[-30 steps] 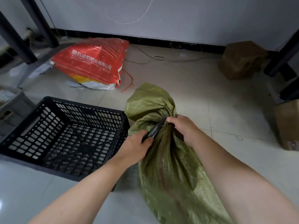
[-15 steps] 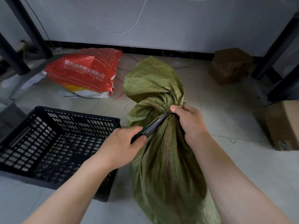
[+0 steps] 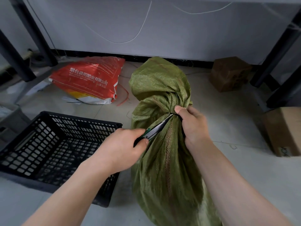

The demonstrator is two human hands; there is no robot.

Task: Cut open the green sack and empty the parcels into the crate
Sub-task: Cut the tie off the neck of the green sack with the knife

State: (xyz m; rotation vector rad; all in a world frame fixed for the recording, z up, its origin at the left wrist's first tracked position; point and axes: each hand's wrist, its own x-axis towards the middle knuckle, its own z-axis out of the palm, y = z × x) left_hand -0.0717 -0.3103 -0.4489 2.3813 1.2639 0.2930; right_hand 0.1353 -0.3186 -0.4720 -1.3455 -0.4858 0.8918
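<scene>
A green woven sack [image 3: 164, 160] stands on the floor in the middle, its neck bunched and bound by a dark tie [image 3: 171, 113]. My right hand [image 3: 193, 126] grips the sack's neck just under the tie. My left hand [image 3: 120, 149] holds a utility knife [image 3: 156, 128], whose blade tip touches the tie at the neck. The loose top of the sack flops upward behind my hands. A black slatted plastic crate [image 3: 53, 144] sits left of the sack, with nothing visible inside. No parcels are visible; the sack hides its contents.
A red and white printed bag [image 3: 88, 80] lies behind the crate. Cardboard boxes stand at the back right [image 3: 229, 74] and at the right edge [image 3: 283, 129]. Dark rack legs [image 3: 16, 59] rise at both sides. A grey bin [image 3: 8, 118] shows at far left.
The sack's neck has been raised and pulled upright, and its loose top now stands up. The knife tip has slid up to the tie. Both hands keep their grips.
</scene>
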